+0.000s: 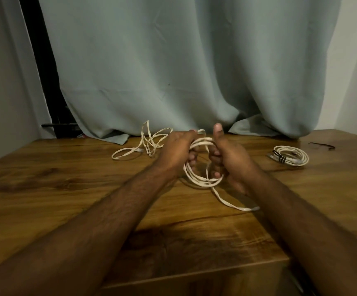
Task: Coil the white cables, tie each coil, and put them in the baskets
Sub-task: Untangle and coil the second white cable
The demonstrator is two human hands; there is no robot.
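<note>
Two hands work over the wooden table [45, 178]: the left hand [176, 153] and the right hand [230, 160] each curl their fingers round opposite sides of one white coil [201, 179], held just above the tabletop, right thumb sticking up. That cable's loose tail [235, 205] trails onto the wood towards me, and its far end [145, 144] sprawls untidily near the curtain [184, 71]. One finished coil [290, 155], bound with a dark tie, lies well off to the right, with one spare tie [321, 145] just beyond it.

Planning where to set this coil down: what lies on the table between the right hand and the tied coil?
In the head view, only bare wooden table separates the right hand from the tied coil.
</note>
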